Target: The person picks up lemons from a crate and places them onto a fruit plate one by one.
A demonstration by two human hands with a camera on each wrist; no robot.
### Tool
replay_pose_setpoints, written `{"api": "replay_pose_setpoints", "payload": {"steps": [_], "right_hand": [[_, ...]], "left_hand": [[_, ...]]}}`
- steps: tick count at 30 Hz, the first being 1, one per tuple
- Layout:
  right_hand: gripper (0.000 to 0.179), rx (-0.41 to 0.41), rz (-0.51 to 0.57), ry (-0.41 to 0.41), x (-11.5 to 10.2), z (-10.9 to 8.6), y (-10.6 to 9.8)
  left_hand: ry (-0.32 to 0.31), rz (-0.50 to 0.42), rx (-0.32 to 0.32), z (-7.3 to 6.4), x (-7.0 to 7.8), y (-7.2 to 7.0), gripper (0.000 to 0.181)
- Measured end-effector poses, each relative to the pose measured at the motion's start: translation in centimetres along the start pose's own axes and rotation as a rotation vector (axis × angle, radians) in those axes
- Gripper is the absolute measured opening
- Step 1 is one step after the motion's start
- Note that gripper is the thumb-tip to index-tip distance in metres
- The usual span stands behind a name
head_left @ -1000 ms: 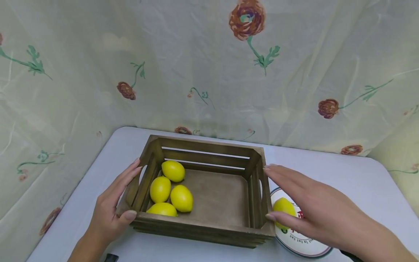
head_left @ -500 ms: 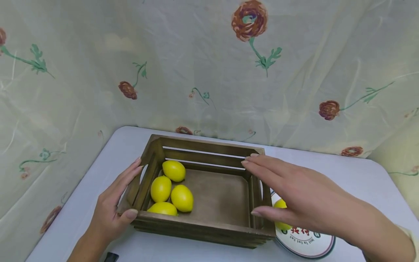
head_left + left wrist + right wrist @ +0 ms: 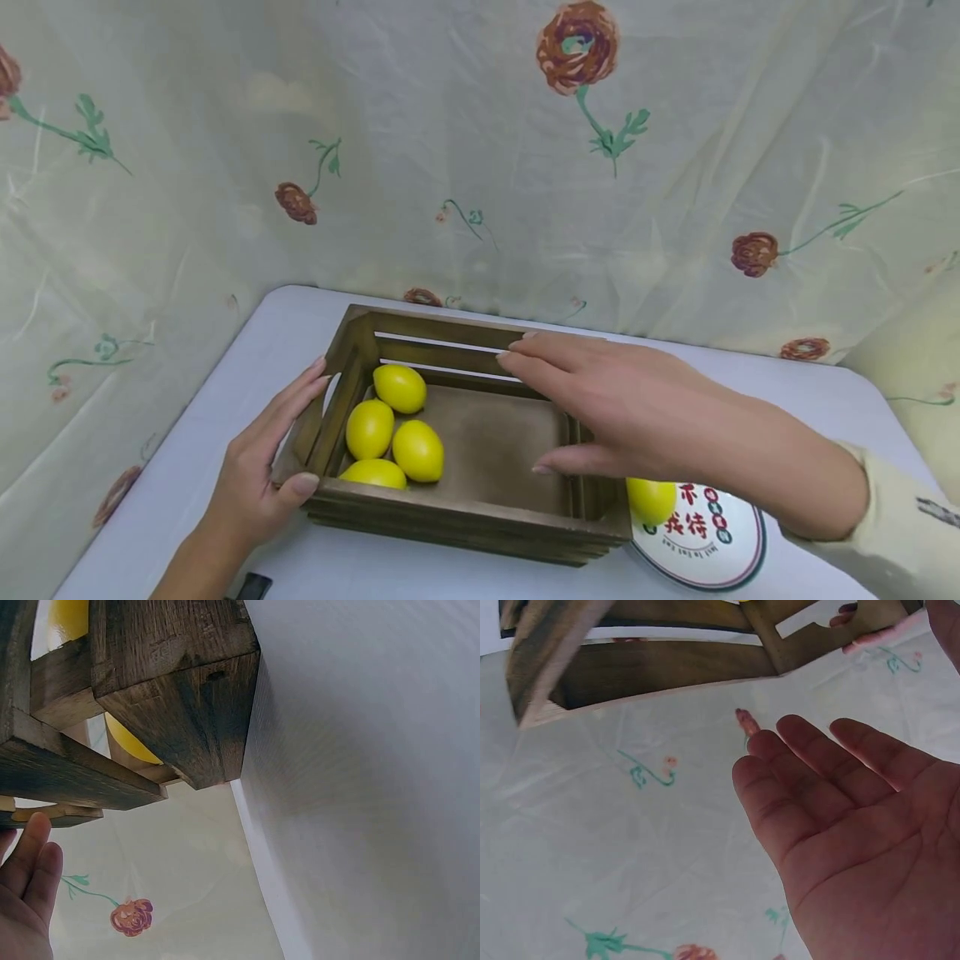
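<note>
A brown slatted wooden crate (image 3: 472,522) rests on the table, with several yellow lemons (image 3: 417,451) grouped at its left end. My left hand (image 3: 251,467) lies along the crate's left end, fingers extended by the handle slot and thumb at the front corner. In the left wrist view, those fingertips (image 3: 35,829) reach the wood. Over the crate's right end hovers my right hand (image 3: 600,400), palm down, fingers extended, holding nothing; the right wrist view shows its bare palm. One more lemon (image 3: 651,502) sits on a round white plate (image 3: 720,558), partly hidden by the right forearm and crate.
The white table (image 3: 810,408) has rounded back corners and meets a flowered curtain (image 3: 420,125) behind and at both sides. A small black object (image 3: 253,586) lies near the front edge, left of the crate.
My right hand has moved left, from beside the crate's right end to above its inside. The left hand, crate and lemons have stayed put; the head view has shifted slightly.
</note>
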State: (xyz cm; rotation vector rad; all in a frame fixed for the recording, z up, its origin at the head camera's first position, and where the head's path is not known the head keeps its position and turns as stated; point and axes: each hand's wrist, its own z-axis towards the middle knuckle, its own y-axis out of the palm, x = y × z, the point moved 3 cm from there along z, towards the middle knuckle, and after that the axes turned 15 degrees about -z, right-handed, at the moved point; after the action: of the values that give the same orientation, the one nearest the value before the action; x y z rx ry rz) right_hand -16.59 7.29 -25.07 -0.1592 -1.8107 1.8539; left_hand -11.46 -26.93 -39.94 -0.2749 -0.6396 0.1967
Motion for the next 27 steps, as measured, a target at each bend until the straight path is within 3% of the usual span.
{"api": "replay_pose_setpoints", "payload": {"steps": [6, 13, 27], "right_hand": [[0.088, -0.028, 0.009, -0.048, -0.4, 2.2, 0.3], [0.090, -0.166, 0.004, -0.072, -1.0, 4.9, 1.1], [0.090, -0.221, -0.101, -0.151, -2.2, 8.1, 2.7]], "left_hand": [[-0.002, -0.002, 0.002, 0.0, -0.2, 0.0, 0.084], [-0.034, -0.009, -0.002, -0.3, -0.2, 0.1, 0.083], [-0.017, -0.013, 0.011, -0.1, 0.1, 0.0, 0.083]]}}
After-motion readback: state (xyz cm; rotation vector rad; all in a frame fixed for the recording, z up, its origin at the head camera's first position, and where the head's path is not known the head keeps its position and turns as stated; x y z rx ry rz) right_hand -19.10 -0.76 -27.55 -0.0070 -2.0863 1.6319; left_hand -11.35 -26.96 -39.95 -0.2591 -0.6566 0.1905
